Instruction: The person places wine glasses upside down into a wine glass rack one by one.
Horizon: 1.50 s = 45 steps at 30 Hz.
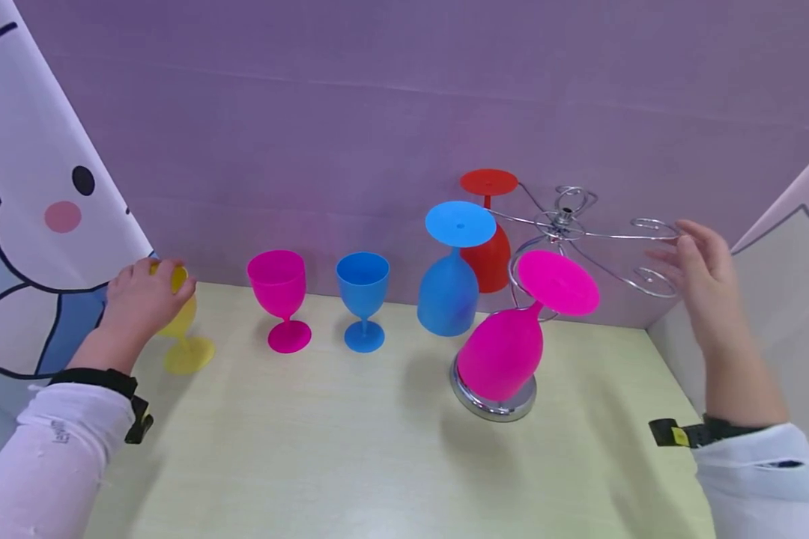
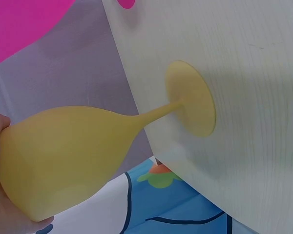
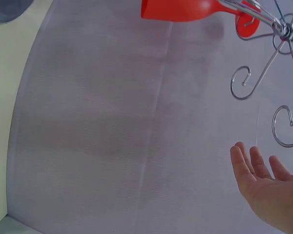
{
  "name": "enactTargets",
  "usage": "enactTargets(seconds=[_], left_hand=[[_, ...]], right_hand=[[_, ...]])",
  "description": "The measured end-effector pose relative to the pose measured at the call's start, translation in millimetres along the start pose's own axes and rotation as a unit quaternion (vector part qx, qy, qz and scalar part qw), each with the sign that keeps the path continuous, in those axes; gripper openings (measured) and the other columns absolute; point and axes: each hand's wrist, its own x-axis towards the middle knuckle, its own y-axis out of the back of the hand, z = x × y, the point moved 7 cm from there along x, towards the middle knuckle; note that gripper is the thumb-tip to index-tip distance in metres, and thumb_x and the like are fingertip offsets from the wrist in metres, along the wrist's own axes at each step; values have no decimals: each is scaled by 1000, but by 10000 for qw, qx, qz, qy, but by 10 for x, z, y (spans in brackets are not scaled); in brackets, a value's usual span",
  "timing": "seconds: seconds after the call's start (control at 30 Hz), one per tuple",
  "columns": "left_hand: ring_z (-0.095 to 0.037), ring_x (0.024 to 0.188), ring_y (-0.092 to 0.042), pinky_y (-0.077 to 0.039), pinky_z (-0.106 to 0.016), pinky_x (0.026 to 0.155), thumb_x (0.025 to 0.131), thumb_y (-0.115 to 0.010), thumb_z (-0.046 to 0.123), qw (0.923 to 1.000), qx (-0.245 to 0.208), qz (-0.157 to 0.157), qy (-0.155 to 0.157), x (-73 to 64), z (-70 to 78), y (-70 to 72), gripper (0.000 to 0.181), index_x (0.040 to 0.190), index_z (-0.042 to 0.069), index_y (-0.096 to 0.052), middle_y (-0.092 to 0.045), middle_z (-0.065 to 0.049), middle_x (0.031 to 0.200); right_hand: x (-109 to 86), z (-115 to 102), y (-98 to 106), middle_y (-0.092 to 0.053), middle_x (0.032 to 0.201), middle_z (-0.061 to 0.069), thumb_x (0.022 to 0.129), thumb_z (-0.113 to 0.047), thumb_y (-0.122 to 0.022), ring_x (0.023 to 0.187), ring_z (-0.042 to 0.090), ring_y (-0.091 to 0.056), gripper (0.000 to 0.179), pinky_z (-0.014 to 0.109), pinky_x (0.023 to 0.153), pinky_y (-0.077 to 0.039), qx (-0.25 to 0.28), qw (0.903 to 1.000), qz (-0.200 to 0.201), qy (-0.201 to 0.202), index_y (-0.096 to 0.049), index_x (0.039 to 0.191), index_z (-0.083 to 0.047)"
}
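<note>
My left hand (image 1: 137, 298) grips a yellow plastic goblet (image 1: 189, 355) by its bowl from above. In the left wrist view the goblet's foot (image 2: 195, 100) is down at the tabletop, with fingers showing at the rim end. On the right stands a chrome stemware rack (image 1: 563, 217) with curled wire arms. My right hand (image 1: 711, 288) is beside the rack's right arms, its fingertips right at one curled end in the head view. The right wrist view shows the fingers (image 3: 241, 168) spread and fairly straight, with nothing held. Red (image 1: 488, 254), blue (image 1: 448, 296) and magenta (image 1: 502, 352) goblets hang upside down from the rack.
An upright magenta goblet (image 1: 278, 284) and an upright blue goblet (image 1: 363, 288) stand on the pale wooden table (image 1: 297, 449), between my left hand and the rack. The rack's round chrome base (image 1: 492, 408) sits below the hanging magenta goblet. A purple cloth (image 1: 310, 150) rises behind the table.
</note>
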Motion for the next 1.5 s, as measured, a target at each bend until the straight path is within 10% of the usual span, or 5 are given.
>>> enactTargets(seconds=[0.3,0.87,1.13,1.4,1.5], left_hand=[[-56,117,-15,-14,-71,96,95,-36,40,10000,5,-10,-1,2,-3,-11,54,132,1,-29,-18,-38,130],[-56,116,-17,-16,-70,95,95,-37,39,10000,-3,77,-58,0,6,6,54,132,1,-30,-20,-38,129],[-56,116,-16,-15,-70,96,95,-37,40,10000,-2,42,-75,32,17,-12,54,132,1,-30,-20,-38,129],[-55,117,-16,-16,-70,96,96,-36,40,10000,32,45,-49,38,24,-24,54,132,1,-30,-20,-38,130],[-55,117,-17,-16,-70,95,96,-36,40,10000,34,44,-68,37,29,-23,53,132,1,-30,-20,-38,130]], right_hand=[[141,-53,-1,-55,113,3,96,-24,-46,100,12,-57,39,14,79,-48,321,9988,-371,-47,-43,127,-1],[173,-115,-64,-58,112,-1,98,-25,-40,103,11,-55,37,11,81,-45,-680,9915,-1111,69,-45,127,-2],[46,-155,-38,-51,114,-10,100,-34,-29,102,4,-51,40,10,84,-41,-2918,9528,-833,123,-38,131,-9],[-220,-254,-99,-50,102,-18,100,-31,-30,90,-6,-51,20,47,106,-28,-3229,9458,-337,58,-38,116,-24],[-330,-311,-144,-50,99,-17,99,-30,-31,86,-6,-51,16,41,100,-36,-3515,9362,-82,11,-37,113,-25]])
